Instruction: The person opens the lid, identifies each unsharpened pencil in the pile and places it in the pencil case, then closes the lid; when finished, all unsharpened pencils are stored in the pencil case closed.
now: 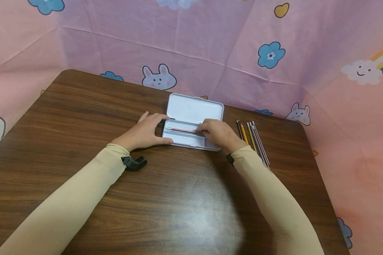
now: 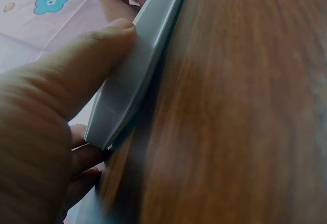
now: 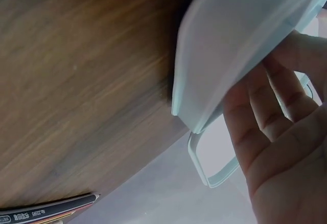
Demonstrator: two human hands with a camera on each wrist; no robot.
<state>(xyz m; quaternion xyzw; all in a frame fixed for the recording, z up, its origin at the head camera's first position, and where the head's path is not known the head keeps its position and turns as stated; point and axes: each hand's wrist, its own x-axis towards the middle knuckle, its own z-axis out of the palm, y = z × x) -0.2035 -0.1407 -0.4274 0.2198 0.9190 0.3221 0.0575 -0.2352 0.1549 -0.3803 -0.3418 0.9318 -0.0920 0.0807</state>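
Observation:
A white pencil case [image 1: 189, 139] lies on the table with its lid [image 1: 194, 108] raised at the back. My left hand [image 1: 143, 132] holds the case's left end, thumb [image 2: 113, 40] against the near wall and the other fingers round the far side. A red-striped pencil [image 1: 184, 131] lies lengthwise in the case. Over the right half of the case, my right hand [image 1: 219, 133] dips its fingertips inside and pinches the pencil near its right end. In the right wrist view those fingers [image 3: 258, 98] go behind the case wall, which hides their tips and the pencil.
To the right of the case lie several loose pencils: dark and yellow ones [image 1: 243, 132], and a group of grey and striped ones [image 1: 258, 141] partly under the right forearm. The brown wooden table [image 1: 166, 198] ends at a pink patterned cloth [image 1: 210, 46] behind.

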